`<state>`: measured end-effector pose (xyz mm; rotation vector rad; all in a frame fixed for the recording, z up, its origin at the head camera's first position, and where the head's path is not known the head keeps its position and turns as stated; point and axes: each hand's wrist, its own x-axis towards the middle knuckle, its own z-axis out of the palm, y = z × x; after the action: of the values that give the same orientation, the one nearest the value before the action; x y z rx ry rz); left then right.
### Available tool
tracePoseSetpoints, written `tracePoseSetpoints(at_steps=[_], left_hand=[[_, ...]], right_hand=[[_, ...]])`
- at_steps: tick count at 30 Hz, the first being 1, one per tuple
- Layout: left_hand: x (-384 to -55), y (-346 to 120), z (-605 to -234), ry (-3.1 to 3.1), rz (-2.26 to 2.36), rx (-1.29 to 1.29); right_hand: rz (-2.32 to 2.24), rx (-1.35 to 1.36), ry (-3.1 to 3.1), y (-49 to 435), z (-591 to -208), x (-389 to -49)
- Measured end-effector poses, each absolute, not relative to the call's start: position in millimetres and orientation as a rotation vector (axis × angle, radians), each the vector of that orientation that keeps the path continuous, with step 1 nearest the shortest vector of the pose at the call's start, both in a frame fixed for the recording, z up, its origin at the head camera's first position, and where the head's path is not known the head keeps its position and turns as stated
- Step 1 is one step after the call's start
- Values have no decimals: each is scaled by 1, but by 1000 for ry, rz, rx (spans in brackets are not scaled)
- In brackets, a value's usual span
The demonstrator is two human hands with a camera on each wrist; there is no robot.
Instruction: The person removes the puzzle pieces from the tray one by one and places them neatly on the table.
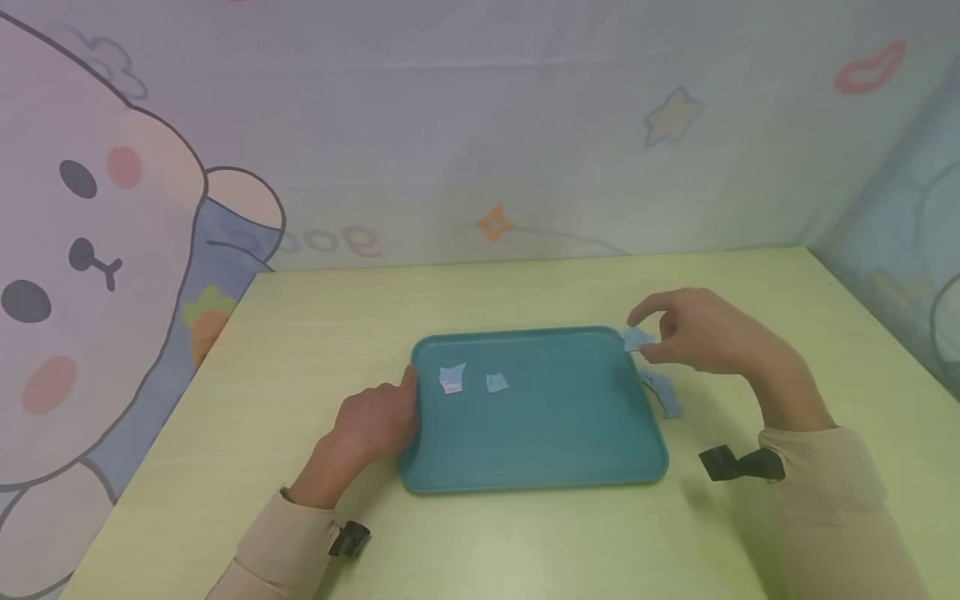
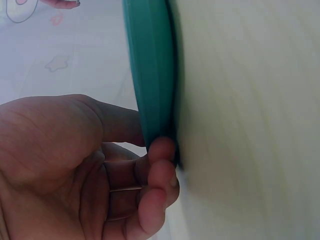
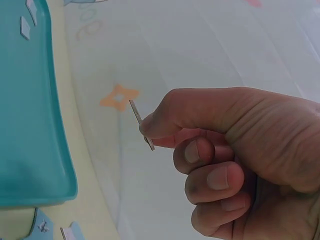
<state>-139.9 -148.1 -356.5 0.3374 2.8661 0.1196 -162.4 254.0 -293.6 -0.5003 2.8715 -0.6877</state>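
Observation:
My right hand (image 1: 708, 333) pinches a small light-blue puzzle piece (image 1: 636, 337) between thumb and forefinger, over the tray's back right corner. Seen edge-on in the right wrist view, the held piece (image 3: 141, 125) is thin and flat, and the other fingers curl into the palm. My left hand (image 1: 378, 419) grips the left rim of a teal tray (image 1: 555, 433); the left wrist view has its fingertips (image 2: 162, 175) curled at the tray's edge. Two pale puzzle pieces lie in the tray, a larger one (image 1: 452, 379) and a smaller one (image 1: 497, 382).
More blue puzzle pieces (image 1: 663, 394) lie on the table just right of the tray, one with a star print (image 3: 42, 226). The pale yellow table (image 1: 525, 542) meets a cartoon-printed backdrop (image 1: 420, 150) at the back. A dark strap clip (image 1: 738, 463) hangs from the right sleeve.

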Motion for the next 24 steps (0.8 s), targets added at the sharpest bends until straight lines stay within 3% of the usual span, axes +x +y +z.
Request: tracePoseSetpoints(at_steps=[24], left_hand=[[-136, -149, -354, 2860, 127, 347]], right_hand=[[-696, -286, 2766, 302, -301, -152]])
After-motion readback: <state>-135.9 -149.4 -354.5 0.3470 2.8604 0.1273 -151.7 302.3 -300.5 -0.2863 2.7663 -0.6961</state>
